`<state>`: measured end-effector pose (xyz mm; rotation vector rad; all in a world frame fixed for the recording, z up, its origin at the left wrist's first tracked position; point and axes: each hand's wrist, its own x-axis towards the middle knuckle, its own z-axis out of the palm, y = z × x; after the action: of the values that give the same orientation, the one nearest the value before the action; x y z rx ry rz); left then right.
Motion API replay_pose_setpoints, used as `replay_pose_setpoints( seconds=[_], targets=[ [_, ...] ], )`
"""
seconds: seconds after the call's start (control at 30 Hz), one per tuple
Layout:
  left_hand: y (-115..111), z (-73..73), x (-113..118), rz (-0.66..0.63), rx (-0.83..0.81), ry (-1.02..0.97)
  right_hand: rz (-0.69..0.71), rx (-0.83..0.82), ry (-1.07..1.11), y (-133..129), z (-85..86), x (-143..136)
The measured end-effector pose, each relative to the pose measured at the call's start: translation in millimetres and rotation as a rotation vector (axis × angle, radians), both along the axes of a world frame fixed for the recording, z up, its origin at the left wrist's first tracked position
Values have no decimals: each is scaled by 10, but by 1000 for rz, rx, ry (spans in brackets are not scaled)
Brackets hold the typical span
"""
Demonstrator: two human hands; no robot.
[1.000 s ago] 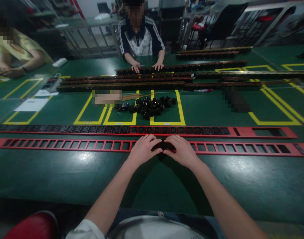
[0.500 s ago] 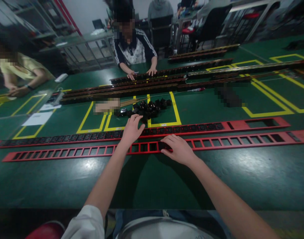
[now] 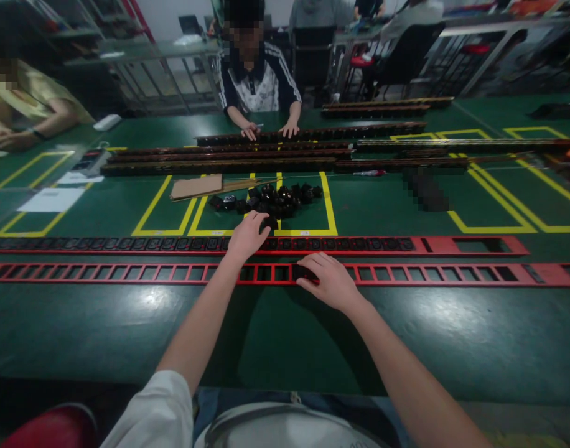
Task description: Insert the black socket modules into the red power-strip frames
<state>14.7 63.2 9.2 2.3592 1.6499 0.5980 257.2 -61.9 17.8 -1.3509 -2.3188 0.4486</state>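
Observation:
Two long red strips lie across the green table. The nearer red strip [image 3: 168, 272] is a row of mostly bare rectangular openings; the farther red strip [image 3: 516, 245] holds a row of black square parts [image 3: 135, 244]. My right hand [image 3: 329, 280] rests over the nearer strip, its fingers closed on a black part [image 3: 303, 272] at one of the openings. Above the farther strip, at the near edge of a pile of black parts [image 3: 275, 198], my left hand [image 3: 252, 233] has its fingers curled round a black part [image 3: 267, 223].
Several long dark strips [image 3: 229, 163] lie across the table beyond the pile. Cardboard [image 3: 197, 186] and white paper [image 3: 50, 200] are at the left. Across the table, a person's hands [image 3: 289, 129] touch a dark strip. Another person's forearm [image 3: 56, 118] is at far left.
The camera view has tilted, so the red strips now look level. My left hand now has a black part visible at its fingertips. My right hand stays at the same part of the nearer strip.

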Motion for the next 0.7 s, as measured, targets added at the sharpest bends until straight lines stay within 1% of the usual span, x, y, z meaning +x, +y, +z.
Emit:
replay_pose_setpoints(
  seconds=[0.1, 0.17, 0.23, 0.3, 0.33, 0.43, 0.53, 0.6, 0.7],
  targets=[
    [-10, 4, 13, 8, 58, 13, 2, 9, 2, 6, -11, 5],
    [-17, 5, 13, -15, 100, 6, 0, 17, 4, 9, -25, 8],
    [-19, 8, 8, -90, 95, 3, -3, 23, 8, 11, -40, 11],
    [-15, 10, 1, -169, 51, 10, -5, 24, 13, 12, -49, 12],
    [-11, 11, -1, -187, 26, 15, -8, 22, 17, 13, -50, 11],
    [-5, 6, -1, -143, -10, 9, -12, 18, 26, 13, -45, 9],
    [-10, -4, 1, -108, -6, 5, -7, 21, 27, 15, -43, 9],
    [-18, -7, -1, -104, 27, -2, -4, 26, 26, 17, -50, 11],
    [-42, -9, -15, -101, 128, -48, -2, 33, 21, 18, -57, 15]
  ],
)
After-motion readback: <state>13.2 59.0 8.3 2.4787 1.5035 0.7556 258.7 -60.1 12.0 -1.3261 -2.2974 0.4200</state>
